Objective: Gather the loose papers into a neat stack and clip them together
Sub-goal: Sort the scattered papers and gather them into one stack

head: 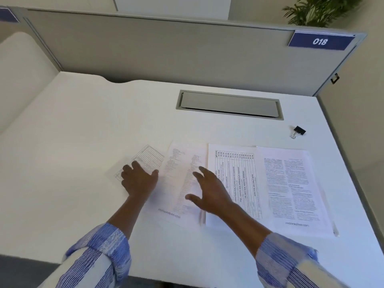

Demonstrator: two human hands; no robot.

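Note:
Several printed sheets lie spread across the white desk point(83, 142). A small gridded sheet point(149, 155) sits at the left, with my left hand point(138, 179) flat on it, fingers apart. Beside it lies a text page point(178, 163), and my right hand point(209, 192) hovers or rests over its right side, fingers spread. Further right are a table page point(239, 173) and a two-column text page point(295, 183), overlapping a little. A black binder clip point(298, 131) lies alone on the desk beyond the right-hand pages, away from both hands.
A grey cable hatch point(229, 104) is set into the desk behind the papers. Grey partition walls point(166, 48) enclose the back and right sides, with a blue "018" label point(321, 41). A plant point(318, 9) stands beyond the partition.

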